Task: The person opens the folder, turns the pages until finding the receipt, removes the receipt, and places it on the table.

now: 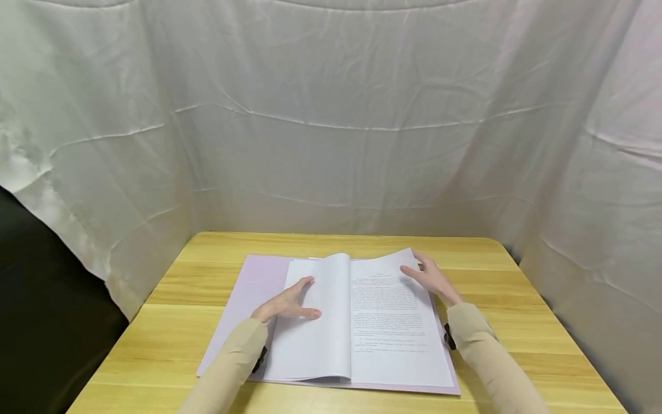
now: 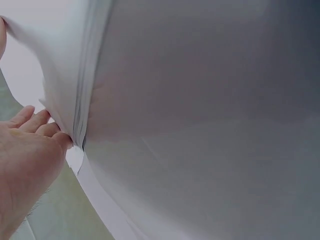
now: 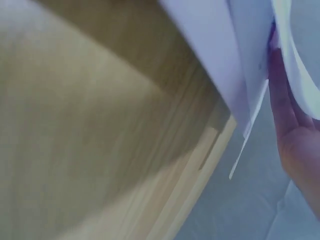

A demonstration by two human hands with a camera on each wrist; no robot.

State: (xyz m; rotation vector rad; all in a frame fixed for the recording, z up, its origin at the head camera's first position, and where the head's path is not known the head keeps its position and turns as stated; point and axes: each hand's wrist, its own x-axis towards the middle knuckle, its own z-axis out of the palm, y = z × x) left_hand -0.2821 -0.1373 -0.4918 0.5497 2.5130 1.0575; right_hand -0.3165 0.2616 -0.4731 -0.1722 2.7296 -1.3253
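Note:
A document of printed white pages (image 1: 388, 328) lies open on a light purple folder (image 1: 258, 276). My left hand (image 1: 289, 302) rests on the blank left-hand pages (image 1: 305, 356), thumb and fingers spread. In the left wrist view, the fingers of the left hand (image 2: 32, 160) touch the edge of the curved pages (image 2: 165, 100). At the top right corner of the printed page, my right hand (image 1: 429, 277) pinches the sheet, thumb on top, and the corner is raised. The right wrist view shows fingers of the right hand (image 3: 292, 115) behind lifted paper (image 3: 295, 55); their tips are partly hidden.
Beneath the folder is a wooden table (image 1: 196, 287) with rounded far corners. Pale grey curtains (image 1: 331, 161) hang behind it and along both sides. A black area (image 1: 46, 310) shows at the lower left, beyond the table edge.

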